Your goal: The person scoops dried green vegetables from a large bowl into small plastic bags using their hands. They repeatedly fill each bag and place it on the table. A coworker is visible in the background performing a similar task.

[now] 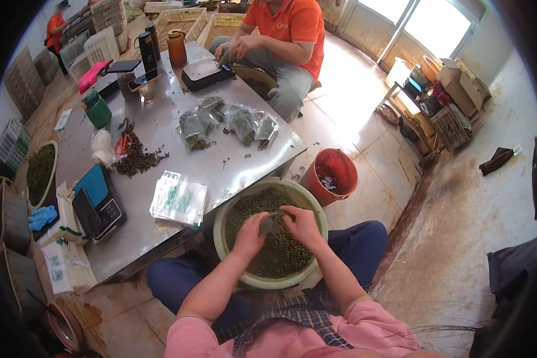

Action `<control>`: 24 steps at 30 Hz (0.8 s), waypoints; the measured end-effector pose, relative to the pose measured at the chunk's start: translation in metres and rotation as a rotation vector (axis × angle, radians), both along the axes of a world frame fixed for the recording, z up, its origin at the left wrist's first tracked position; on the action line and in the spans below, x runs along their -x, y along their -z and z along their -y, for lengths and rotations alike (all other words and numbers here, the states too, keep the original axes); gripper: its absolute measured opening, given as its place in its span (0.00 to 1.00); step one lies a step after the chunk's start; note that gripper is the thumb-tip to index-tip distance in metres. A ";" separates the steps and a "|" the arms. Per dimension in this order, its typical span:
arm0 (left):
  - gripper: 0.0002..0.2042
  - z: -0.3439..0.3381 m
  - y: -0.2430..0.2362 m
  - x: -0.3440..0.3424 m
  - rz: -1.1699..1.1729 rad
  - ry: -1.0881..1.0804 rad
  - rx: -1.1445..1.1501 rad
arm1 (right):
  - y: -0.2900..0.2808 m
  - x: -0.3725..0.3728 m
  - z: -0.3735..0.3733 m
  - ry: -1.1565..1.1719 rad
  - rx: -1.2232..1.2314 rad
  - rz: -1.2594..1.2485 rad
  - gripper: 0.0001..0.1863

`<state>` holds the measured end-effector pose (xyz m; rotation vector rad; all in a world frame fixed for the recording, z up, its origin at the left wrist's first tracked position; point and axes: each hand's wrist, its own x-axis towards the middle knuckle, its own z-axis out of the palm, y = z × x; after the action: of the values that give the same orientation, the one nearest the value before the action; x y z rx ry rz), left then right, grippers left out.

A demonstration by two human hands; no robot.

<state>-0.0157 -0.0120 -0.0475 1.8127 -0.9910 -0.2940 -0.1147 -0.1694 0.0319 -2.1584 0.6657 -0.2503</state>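
Over a pale green basin (219,232) full of small dark green dried bits (286,256), my left hand (250,232) and my right hand (298,224) both grip a small clear plastic bag (271,222), one hand at each side. The bag looks partly filled with the green stuff. At the near edge of the steel table (221,167) lie a stack of empty printed bags (178,198) and a scale (101,206). Farther back are several filled clear bags (244,128) and a loose dark pile (136,158) beside red scissors (123,144).
A co-worker (289,53) in orange sits across the table at another scale (206,74); another person (56,36) stands far back left. A red bucket (340,161) is on the floor right of my basin. A wall (459,215) runs along my right, with stacked clutter (453,125) farther back.
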 end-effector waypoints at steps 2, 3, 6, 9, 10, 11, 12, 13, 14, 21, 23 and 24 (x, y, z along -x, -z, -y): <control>0.29 -0.002 0.004 -0.008 -0.062 -0.034 -0.002 | -0.014 0.002 -0.001 0.042 0.126 0.000 0.12; 0.29 -0.001 0.003 -0.012 -0.099 -0.052 -0.001 | -0.018 0.005 0.001 0.067 0.190 0.000 0.11; 0.29 -0.005 0.000 -0.021 -0.145 -0.045 0.005 | -0.025 0.010 0.012 -0.203 0.565 0.212 0.17; 0.30 -0.003 -0.004 -0.018 -0.197 0.036 0.009 | -0.042 0.002 0.000 -0.393 0.231 0.007 0.23; 0.30 -0.002 -0.006 -0.016 -0.220 0.069 0.008 | -0.043 -0.001 -0.004 -0.448 0.049 -0.101 0.25; 0.30 -0.002 -0.009 -0.013 -0.242 0.106 0.002 | -0.038 -0.002 -0.002 -0.501 0.044 -0.132 0.26; 0.30 -0.003 -0.020 -0.011 -0.263 0.139 -0.003 | -0.034 -0.005 0.000 -0.556 0.041 -0.163 0.26; 0.31 -0.003 -0.026 -0.010 -0.284 0.174 -0.008 | -0.032 -0.007 0.002 -0.611 0.037 -0.194 0.27; 0.31 -0.002 -0.023 -0.009 -0.268 0.172 -0.001 | -0.032 -0.008 0.006 -0.615 0.010 -0.247 0.27; 0.31 -0.001 -0.018 -0.012 -0.180 0.173 -0.007 | -0.026 -0.008 0.005 -0.642 0.175 -0.038 0.24; 0.30 0.005 -0.015 -0.010 -0.103 0.178 0.014 | -0.015 -0.004 0.008 -0.600 -0.007 -0.242 0.27; 0.30 0.003 -0.012 -0.012 -0.072 0.159 0.018 | -0.033 -0.008 0.004 -0.577 -0.108 -0.315 0.28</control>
<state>-0.0040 -0.0148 -0.0359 1.6983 -1.0853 -0.4428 -0.1063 -0.1731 0.0650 -2.2011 0.1927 0.4292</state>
